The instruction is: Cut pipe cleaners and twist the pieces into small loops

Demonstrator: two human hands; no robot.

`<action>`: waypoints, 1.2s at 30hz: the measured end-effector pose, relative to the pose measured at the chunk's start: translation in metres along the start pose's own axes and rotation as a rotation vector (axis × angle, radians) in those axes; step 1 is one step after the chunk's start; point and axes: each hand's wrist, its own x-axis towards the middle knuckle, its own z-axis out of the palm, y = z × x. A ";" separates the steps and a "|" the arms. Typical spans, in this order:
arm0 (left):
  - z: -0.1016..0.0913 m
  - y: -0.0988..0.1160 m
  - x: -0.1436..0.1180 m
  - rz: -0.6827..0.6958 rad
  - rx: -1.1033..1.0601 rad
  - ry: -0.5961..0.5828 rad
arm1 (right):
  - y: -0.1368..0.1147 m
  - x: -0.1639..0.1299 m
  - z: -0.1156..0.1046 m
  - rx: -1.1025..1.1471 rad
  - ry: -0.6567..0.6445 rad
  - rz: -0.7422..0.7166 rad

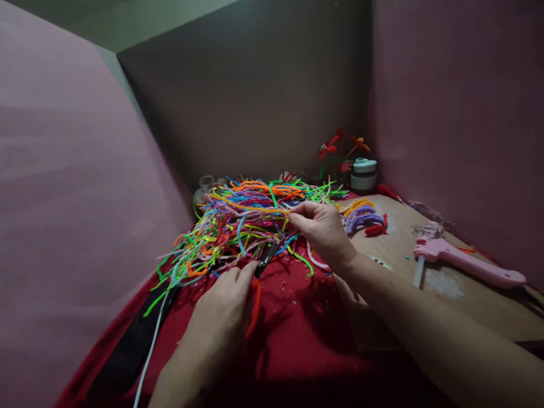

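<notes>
My left hand (219,303) is closed round a pair of pliers with red handles (256,311) and dark, narrow jaws, which point up toward the pile. Between thumb and fingertips, my right hand (321,229) pinches the right end of a yellow-orange pipe cleaner (255,208), stretched leftward over the heap. Under and behind both hands spreads a tangled pile of pipe cleaners (221,232) in many colours. The plier jaws sit at the pile's front edge; whether they touch any strand I cannot tell.
A red cloth (297,340) covers the table. On the right, a brown board (395,226) carries a pink glue gun (471,263) and purple bent pipe cleaners (363,220). A lidded jar (364,174) and red flowers (329,148) stand behind. A black flat object (127,345) lies front left.
</notes>
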 end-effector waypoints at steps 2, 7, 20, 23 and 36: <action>-0.002 0.002 0.003 0.021 0.088 0.060 | 0.000 0.000 0.000 -0.013 -0.007 0.007; -0.010 0.007 0.012 0.014 0.288 0.183 | 0.002 0.002 0.000 -0.025 -0.037 0.020; -0.007 0.011 0.014 -0.014 0.328 0.147 | -0.007 0.000 -0.002 -0.019 -0.070 0.079; -0.011 0.014 0.012 -0.009 0.325 0.172 | -0.006 0.001 -0.002 0.039 -0.076 0.101; -0.012 0.018 0.014 -0.033 0.292 0.170 | -0.012 -0.001 -0.002 0.017 -0.086 0.099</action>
